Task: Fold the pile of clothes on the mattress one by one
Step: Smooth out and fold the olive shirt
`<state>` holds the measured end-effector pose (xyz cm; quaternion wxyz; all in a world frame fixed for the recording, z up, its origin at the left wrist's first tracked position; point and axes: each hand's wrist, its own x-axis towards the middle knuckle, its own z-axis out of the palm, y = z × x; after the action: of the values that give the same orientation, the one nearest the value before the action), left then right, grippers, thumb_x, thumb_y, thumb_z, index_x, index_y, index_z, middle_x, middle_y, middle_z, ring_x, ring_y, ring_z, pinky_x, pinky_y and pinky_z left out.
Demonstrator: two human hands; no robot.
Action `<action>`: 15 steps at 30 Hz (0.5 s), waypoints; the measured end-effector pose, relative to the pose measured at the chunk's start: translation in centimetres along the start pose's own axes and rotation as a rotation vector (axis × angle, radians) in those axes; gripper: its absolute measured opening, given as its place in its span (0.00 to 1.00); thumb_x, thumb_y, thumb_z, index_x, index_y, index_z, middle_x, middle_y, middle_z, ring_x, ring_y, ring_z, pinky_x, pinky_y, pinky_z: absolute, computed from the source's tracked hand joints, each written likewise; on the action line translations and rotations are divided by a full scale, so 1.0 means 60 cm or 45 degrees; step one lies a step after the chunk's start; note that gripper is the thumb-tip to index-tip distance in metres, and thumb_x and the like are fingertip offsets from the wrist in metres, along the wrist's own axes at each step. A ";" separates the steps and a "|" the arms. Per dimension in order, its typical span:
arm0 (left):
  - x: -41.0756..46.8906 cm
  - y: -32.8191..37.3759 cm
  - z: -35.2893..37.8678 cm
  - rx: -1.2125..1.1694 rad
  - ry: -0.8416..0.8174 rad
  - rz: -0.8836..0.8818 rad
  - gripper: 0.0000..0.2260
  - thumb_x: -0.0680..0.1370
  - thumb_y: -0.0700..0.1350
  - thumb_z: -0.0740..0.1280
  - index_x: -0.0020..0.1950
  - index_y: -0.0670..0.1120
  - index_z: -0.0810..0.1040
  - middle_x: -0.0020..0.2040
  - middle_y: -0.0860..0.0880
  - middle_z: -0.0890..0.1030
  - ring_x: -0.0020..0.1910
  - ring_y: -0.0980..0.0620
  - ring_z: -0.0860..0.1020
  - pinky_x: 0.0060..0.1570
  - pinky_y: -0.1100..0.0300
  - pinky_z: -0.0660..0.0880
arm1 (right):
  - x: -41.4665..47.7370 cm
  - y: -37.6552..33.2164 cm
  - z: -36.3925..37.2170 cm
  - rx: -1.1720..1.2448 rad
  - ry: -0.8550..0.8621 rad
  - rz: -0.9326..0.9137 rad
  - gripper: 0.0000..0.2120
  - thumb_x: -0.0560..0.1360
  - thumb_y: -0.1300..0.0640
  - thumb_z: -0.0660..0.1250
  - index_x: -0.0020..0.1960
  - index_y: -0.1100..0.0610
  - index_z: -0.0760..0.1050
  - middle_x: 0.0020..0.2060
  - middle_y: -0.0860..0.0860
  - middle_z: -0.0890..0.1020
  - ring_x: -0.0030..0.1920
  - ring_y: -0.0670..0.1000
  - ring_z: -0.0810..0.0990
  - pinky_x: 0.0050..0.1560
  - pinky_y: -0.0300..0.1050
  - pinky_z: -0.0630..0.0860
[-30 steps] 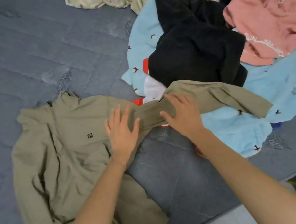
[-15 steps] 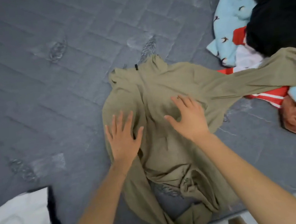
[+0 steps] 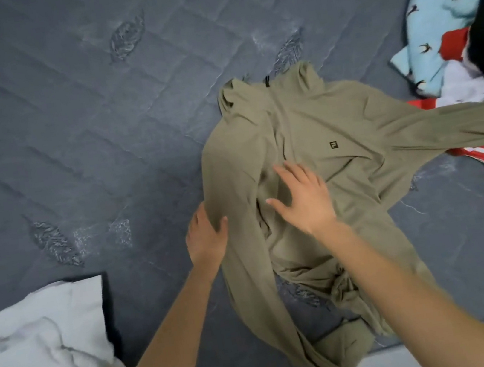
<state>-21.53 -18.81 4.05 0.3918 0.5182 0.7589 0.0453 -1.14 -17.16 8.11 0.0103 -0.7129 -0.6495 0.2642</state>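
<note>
Mattress (image 3: 69, 130) grey, quilted in diagonals w/ stitched leaf motifs. On it, near front edge, olive top (image 3: 314, 128): thin smooth knit, collar away, small square logo on chest, hem bunched and creased. One sleeve stretched rt onto clothes pile (image 3: 444, 14): pale-blue fleece w/ bird print, black fuzzy piece, red-white stripes. Left hand (image 3: 208, 238) pinching top's left edge, fingers tucked under fold, thumb over it. Right hand (image 3: 306, 202) flat on chest fabric, fingers spread. White crumpled cloth (image 3: 34, 355) at lower left.
</note>
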 end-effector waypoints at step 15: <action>0.018 -0.070 0.065 -0.562 0.299 -0.090 0.09 0.82 0.40 0.58 0.41 0.46 0.68 0.34 0.50 0.74 0.32 0.60 0.71 0.30 0.66 0.67 | 0.108 -0.081 0.123 -0.176 -0.294 -0.580 0.31 0.78 0.52 0.63 0.78 0.48 0.54 0.78 0.47 0.56 0.78 0.51 0.48 0.75 0.50 0.42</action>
<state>-22.33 -21.19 -1.24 0.4059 0.3844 0.7886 0.2561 -8.37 -12.77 1.15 -0.0534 -0.5123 -0.8067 0.2897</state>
